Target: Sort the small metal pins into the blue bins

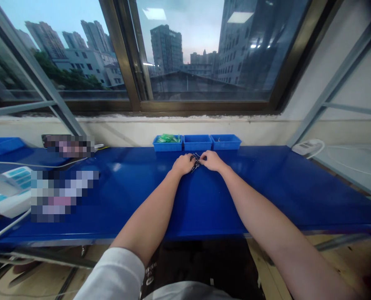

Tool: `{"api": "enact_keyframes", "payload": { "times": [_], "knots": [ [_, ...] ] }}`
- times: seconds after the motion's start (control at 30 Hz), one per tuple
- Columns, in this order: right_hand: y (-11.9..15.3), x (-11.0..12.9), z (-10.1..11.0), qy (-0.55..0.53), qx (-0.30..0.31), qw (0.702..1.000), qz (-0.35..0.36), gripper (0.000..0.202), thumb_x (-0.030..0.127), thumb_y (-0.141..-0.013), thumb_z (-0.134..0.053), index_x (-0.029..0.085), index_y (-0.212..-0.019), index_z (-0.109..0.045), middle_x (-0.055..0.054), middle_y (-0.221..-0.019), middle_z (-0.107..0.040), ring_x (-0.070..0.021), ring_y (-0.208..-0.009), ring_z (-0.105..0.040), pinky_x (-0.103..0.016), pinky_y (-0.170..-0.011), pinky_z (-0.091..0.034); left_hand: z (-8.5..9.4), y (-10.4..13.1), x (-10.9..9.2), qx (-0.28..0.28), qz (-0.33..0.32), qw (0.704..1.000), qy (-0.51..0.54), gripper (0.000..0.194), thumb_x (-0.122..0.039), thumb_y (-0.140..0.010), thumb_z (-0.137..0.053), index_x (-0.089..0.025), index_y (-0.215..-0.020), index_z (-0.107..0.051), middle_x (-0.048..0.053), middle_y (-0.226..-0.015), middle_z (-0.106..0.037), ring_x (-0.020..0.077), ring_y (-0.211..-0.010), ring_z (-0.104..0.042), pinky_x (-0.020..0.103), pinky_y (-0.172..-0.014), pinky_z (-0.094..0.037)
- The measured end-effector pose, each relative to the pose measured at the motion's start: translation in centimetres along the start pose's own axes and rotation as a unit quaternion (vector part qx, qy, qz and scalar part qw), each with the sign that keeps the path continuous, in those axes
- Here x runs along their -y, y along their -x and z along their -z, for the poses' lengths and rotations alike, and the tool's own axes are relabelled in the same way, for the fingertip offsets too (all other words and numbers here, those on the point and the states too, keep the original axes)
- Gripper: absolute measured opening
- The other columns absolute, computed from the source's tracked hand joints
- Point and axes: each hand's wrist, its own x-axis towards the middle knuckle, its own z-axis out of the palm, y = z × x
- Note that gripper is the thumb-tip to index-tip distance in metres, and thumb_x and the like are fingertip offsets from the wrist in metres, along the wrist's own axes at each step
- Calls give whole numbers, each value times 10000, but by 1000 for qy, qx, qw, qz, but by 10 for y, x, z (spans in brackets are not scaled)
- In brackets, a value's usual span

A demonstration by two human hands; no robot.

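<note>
Both my arms reach forward over the blue tabletop (204, 204). Between my hands lies a small cluster of dark and silvery pieces (196, 161), too small to make out singly. My left hand (184, 164) is curled at the cluster's left side, its fingers closed around some of the dark pieces. On the right, my right hand (212, 161) has its fingertips pinched together at the cluster's edge; what they hold is too small to tell. Just beyond my hands stand three blue bins, the left one (168, 146) with green items, the middle one (197, 143) and the right one (225, 142).
A white device (12, 189) with a cable and a blurred-out object stand at the left. Farther back are another blurred item and a blue tray (4, 146). A white power strip (308, 146) lies at the right, near a grey metal frame. A window rises behind the table.
</note>
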Motion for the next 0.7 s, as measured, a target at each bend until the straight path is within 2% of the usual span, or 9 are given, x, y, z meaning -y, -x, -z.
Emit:
{"api": "enact_keyframes", "payload": {
  "times": [0.1,0.2,0.4,0.6,0.7],
  "knots": [
    [-1,-2,-2,9,-3,1000,3,107,219,-767,-586,177,-742,-681,-67,-827,-661,-173,-773,-591,-266,-723,-426,1,1,-1,0,-9,1000,-2,366,-366,-917,-351,-202,-1103,-621,117,-1122,-653,273,-1008,-617,364,-843,-464],
    [-2,-6,-3,11,-38,999,-13,135,204,-789,-545,177,-755,-673,-66,-835,-665,-176,-783,-592,-270,-734,-421,1,1,-1,-12,-24,1000,10,365,-371,-926,-346,-207,-1102,-620,106,-1114,-659,261,-999,-620,353,-847,-466],
    [-4,-6,-1,-2,-114,993,-31,208,255,-860,-471,168,-792,-647,-70,-826,-668,-180,-792,-586,-275,-739,-401,0,-2,-1,-90,-86,991,48,322,-327,-925,-397,-175,-1091,-628,91,-1137,-647,218,-1049,-594,311,-918,-444],
    [-2,4,5,-45,-113,992,-12,296,312,-899,-418,166,-736,-618,-50,-729,-650,-156,-686,-565,-256,-646,-363,-3,-4,1,-151,-108,977,100,258,-284,-893,-491,-172,-1094,-607,77,-1070,-664,195,-994,-609,302,-896,-459],
    [0,7,7,-68,-103,992,-7,311,320,-901,-411,166,-711,-602,-39,-704,-642,-145,-667,-560,-248,-632,-355,-2,-4,0,-156,-118,973,122,190,-239,-890,-489,-182,-1012,-623,57,-981,-679,177,-914,-623,284,-842,-472]
  ]
}}
